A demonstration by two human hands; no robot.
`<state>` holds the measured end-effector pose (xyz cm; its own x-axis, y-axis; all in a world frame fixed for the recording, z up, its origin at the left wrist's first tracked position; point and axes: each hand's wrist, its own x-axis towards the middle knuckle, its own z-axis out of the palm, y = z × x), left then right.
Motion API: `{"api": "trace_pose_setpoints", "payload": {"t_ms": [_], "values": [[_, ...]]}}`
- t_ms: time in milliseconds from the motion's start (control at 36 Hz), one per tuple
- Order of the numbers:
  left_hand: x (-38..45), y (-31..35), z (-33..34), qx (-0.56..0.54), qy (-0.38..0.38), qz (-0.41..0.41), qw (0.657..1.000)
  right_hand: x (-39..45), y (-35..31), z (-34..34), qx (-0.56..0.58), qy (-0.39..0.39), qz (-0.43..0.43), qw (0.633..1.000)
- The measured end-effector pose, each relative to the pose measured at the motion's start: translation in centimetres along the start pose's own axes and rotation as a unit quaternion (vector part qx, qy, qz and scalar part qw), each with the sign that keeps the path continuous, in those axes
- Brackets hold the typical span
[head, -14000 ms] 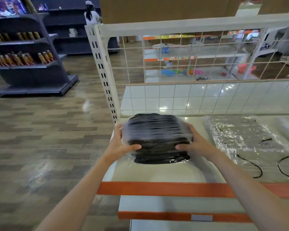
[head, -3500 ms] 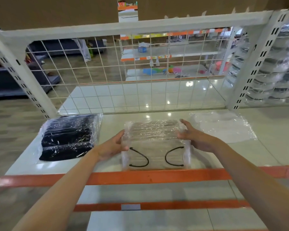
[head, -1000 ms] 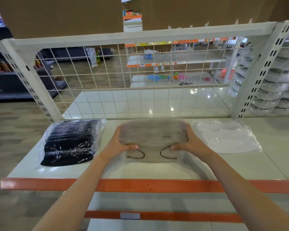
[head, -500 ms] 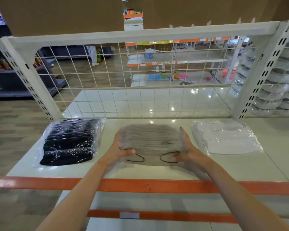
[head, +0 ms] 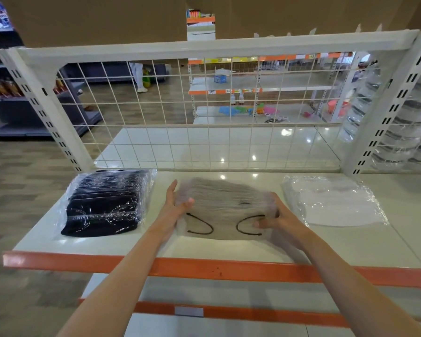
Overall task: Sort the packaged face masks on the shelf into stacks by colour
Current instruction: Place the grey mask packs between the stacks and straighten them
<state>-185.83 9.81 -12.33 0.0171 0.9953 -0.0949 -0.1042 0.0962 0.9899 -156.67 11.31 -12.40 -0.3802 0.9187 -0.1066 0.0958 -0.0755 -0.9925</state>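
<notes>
Shelf [head: 229,249]: painted metal, smooth, glossy, with ceiling lights reflected on its deck. Front edge strip [head: 229,269]: orange, smooth, semi-gloss. Back grid panel [head: 204,113]: thin painted wire. Perforated uprights [head: 46,113]: painted metal. Black mask stack [head: 105,203], grey mask stack [head: 225,209] and white mask stack [head: 336,203]: matt cloth in clear, crinkled, shiny plastic wrap. Floor [head: 34,203]: wood-look, slightly glossy.

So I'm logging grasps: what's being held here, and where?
The grey mask stack, gripped at its two short ends: left hand and right hand.
</notes>
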Motion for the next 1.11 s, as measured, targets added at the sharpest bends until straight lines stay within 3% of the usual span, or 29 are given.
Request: {"api": "trace_pose_setpoints", "payload": {"t_ms": [361,472,667,889,1111], "values": [[0.5,0.4,0.6,0.028,-0.025,0.022,0.999,0.9,0.4,-0.4,-0.021,-0.015,0.007,1.000],[0.6,0.4,0.6,0.039,-0.027,0.016,0.999,0.7,0.3,-0.2,-0.004,0.014,0.006,1.000],[0.8,0.8,-0.1,0.067,-0.019,-0.006,0.998,1.1,0.2,-0.3,0.025,-0.018,0.018,0.999],[1.4,1.0,1.0,0.023,-0.014,-0.005,1.000,1.5,-0.3,-0.5,0.011,-0.045,0.034,0.998],[0.7,1.2,0.7,0.036,-0.013,0.008,0.999,1.1,0.2,-0.2,0.007,0.011,0.004,1.000]]}}
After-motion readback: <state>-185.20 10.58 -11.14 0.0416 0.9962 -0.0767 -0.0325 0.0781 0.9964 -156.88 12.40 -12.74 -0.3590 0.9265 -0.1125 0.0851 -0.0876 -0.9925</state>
